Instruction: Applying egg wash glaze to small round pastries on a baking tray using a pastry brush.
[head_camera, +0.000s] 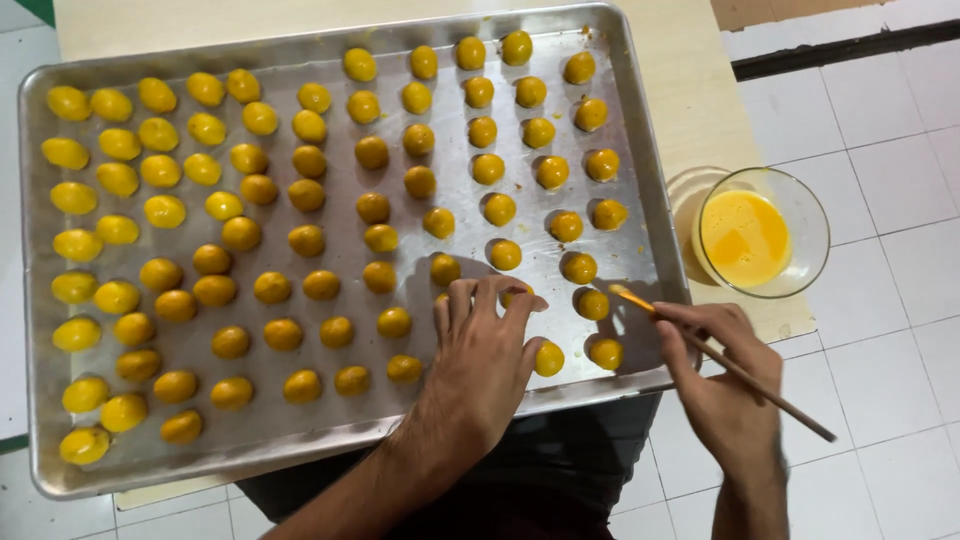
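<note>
Right hand (722, 385): fingers pinch brush (728, 368), tip over tray (640, 215) edge.
Left hand (487, 355): fingers spread loose, resting among balls (548, 358).
Bowl (764, 232): yellow wash, at table (690, 90) edge.
Risk: left palm may smear glazed balls; elbow may knock bowl off.

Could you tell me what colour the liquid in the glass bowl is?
Yellow-orange liquid, head view.

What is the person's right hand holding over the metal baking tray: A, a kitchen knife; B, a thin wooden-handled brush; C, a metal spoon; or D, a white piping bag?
B: the right hand grips a thin wooden-handled brush, its yellow-wet tip over the metal baking tray beside the round yellow dough balls.
</note>
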